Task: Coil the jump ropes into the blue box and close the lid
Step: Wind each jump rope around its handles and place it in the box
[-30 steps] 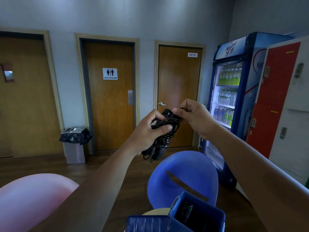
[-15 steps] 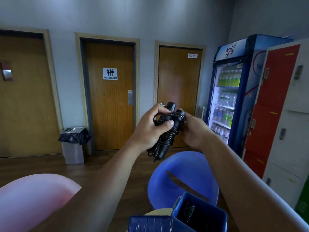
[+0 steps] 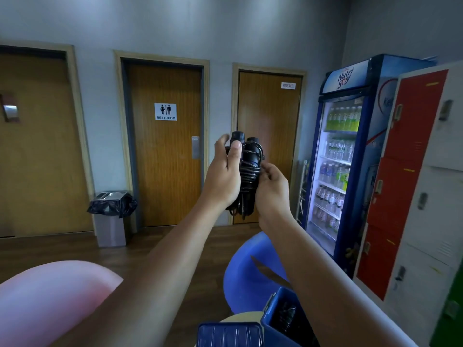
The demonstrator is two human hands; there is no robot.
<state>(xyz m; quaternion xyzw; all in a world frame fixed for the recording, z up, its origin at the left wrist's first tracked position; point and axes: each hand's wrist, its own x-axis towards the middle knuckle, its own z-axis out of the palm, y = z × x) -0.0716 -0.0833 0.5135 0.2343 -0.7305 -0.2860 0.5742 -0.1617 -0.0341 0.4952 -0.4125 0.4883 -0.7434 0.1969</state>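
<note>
A black jump rope (image 3: 248,171) is wound into a tight bundle around its two handles, which point upward. I hold it at chest height in front of me. My left hand (image 3: 223,176) grips the bundle from the left, thumb on the front handle. My right hand (image 3: 271,189) holds the lower right side of the coil. The blue box (image 3: 269,319) stands open at the bottom edge, partly behind my right forearm, with dark rope inside it. Its ribbed blue lid (image 3: 229,334) lies open to the box's left.
A blue chair (image 3: 248,276) stands beyond the box and a pink chair (image 3: 55,296) at the lower left. A drinks fridge (image 3: 350,156) and red and white lockers (image 3: 411,171) line the right wall. A bin (image 3: 111,216) stands by the restroom door.
The bundle has turned upright and both handles now point up. My right hand dropped from the top of the bundle to its lower right side. My left thumb slid up onto a handle.
</note>
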